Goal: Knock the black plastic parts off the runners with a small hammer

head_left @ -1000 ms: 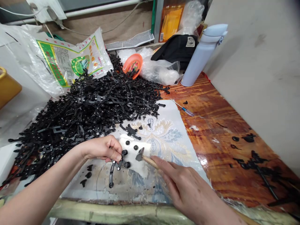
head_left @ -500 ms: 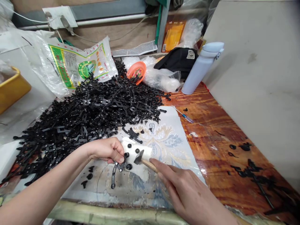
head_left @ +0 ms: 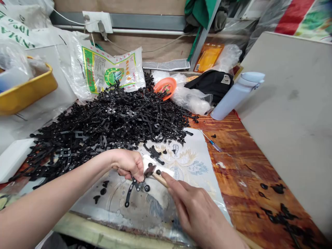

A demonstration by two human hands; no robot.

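Pale wood runs beneath the fingers of the right hand [head_left: 193, 204], which is closed around the handle of a small hammer [head_left: 160, 180]. Its dark metal head is just beside the left hand's fingertips; whether it touches anything there, I cannot tell. The left hand [head_left: 131, 165] pinches a jointed black part [head_left: 128, 195] between thumb and fingers, one curved arm of it pointing toward the table's front edge. The part is above a white pad [head_left: 168, 171], with a black round piece [head_left: 158, 172] on the pad near the hammer.

Under the pad is a patterned sheet [head_left: 211, 188]. Small black bits [head_left: 103, 191] lie on it to the left of the jointed part, and another linkage [head_left: 154, 154] lies beyond the pad. Farther back, a large heap of black linkages [head_left: 124, 117] spreads over the left of the table [head_left: 233, 145]. An orange dish [head_left: 165, 88] leans at the heap's back edge, near a printed plastic bag [head_left: 116, 72].

To the right, a screwdriver [head_left: 214, 145] lies partly on the bare wood. Behind it are a tilted pale blue bottle [head_left: 233, 100], a black pouch [head_left: 212, 84] and a clear bag [head_left: 193, 100]. A yellow bin [head_left: 31, 91] is at far left.
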